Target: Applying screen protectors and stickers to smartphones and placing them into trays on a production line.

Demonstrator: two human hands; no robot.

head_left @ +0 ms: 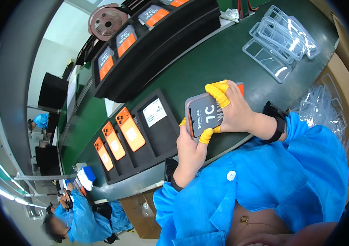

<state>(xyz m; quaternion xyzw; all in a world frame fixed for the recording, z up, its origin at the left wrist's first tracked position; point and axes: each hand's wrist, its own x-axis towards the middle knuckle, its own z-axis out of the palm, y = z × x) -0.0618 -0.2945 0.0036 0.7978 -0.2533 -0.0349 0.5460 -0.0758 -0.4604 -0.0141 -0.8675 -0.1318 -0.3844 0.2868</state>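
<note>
A phone (202, 111) with a grey and orange film over its front is between my two hands, above the green table. Its edge looks pale and rounded; I cannot tell whether a clear case is around it. My right hand (238, 112) grips its far and right sides, with yellow covers on the thumb and a finger. At the near left corner my left hand (191, 151) holds the phone, a yellow cover showing on a fingertip. Left of my hands lies a black tray (152, 154) with orange phones (131, 130), backs up, and a slot showing a white label (154, 112).
A stack of black trays (158, 51) with grey-and-orange-fronted phones stands at the back. Clear phone cases (283, 37) are piled far right, with more in a carton (340, 69) beside the table. A fan (108, 22) is behind the stack; a co-worker in blue (86, 215) is at lower left.
</note>
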